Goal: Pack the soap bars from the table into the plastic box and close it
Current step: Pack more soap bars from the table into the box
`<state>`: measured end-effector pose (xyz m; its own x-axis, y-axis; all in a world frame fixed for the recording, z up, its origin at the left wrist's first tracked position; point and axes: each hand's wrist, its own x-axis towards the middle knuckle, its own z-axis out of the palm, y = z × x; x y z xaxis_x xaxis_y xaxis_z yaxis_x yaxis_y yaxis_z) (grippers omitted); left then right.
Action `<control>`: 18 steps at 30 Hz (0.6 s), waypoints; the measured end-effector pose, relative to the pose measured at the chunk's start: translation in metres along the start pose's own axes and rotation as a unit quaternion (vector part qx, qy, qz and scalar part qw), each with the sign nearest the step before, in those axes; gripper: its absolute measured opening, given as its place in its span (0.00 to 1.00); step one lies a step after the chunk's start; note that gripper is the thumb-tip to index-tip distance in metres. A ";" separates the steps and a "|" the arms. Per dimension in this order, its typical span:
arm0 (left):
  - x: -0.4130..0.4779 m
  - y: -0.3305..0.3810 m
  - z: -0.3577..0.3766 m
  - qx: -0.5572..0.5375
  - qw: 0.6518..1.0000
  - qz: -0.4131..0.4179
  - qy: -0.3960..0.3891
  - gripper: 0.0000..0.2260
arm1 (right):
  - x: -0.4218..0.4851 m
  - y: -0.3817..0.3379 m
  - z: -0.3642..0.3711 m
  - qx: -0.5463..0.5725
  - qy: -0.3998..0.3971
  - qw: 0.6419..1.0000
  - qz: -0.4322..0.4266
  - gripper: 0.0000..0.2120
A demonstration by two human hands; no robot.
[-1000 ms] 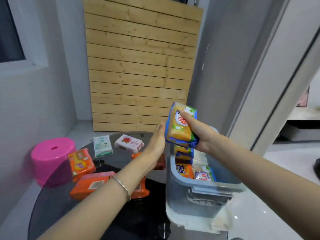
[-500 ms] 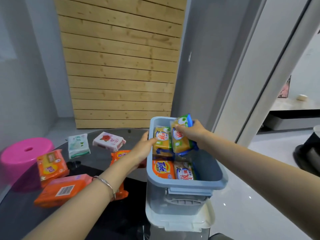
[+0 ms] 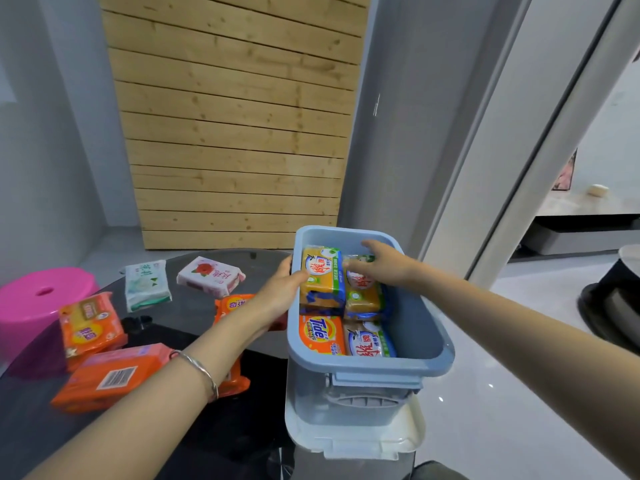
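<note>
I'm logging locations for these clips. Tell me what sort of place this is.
Probably a room in a home: a low round glass table with a pink plastic stool beside it, a wooden slat panel against the wall, and a doorway on the right into another tiled room.

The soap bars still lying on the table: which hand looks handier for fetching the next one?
Probably the left hand. It rests at the box wall nearest the table, with an orange soap bar just beside it. The right hand is inside the box, pressing on a yellow bar.
</note>
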<state>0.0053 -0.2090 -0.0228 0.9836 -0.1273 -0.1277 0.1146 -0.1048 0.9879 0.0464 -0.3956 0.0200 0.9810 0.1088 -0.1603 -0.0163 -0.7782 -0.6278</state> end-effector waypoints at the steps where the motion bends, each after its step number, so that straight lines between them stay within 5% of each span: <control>1: 0.000 0.000 0.000 -0.002 1.000 -0.002 -0.001 0.19 | -0.001 -0.001 -0.009 -0.065 -0.040 0.996 -0.038 0.36; 5: 0.001 0.000 0.000 -0.022 1.000 -0.006 -0.002 0.19 | -0.008 -0.001 -0.016 -0.232 -0.136 0.957 -0.112 0.44; 8: -0.001 0.000 0.000 -0.027 1.000 -0.005 0.000 0.19 | -0.007 0.008 0.006 -0.273 -0.129 0.942 -0.144 0.48; 14: -0.002 0.002 -0.002 0.000 1.000 -0.007 -0.002 0.19 | 0.005 0.017 0.018 -0.309 -0.027 0.932 -0.186 0.40; 18: -0.003 0.003 -0.002 0.004 1.000 -0.003 -0.002 0.20 | 0.006 0.017 0.014 -0.290 -0.065 0.939 -0.175 0.42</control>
<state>0.0033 -0.2070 -0.0198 0.9825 -0.1297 -0.1339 0.1194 -0.1140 0.9863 0.0494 -0.3993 -0.0021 0.8746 0.4651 -0.1373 0.4468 -0.8829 -0.1448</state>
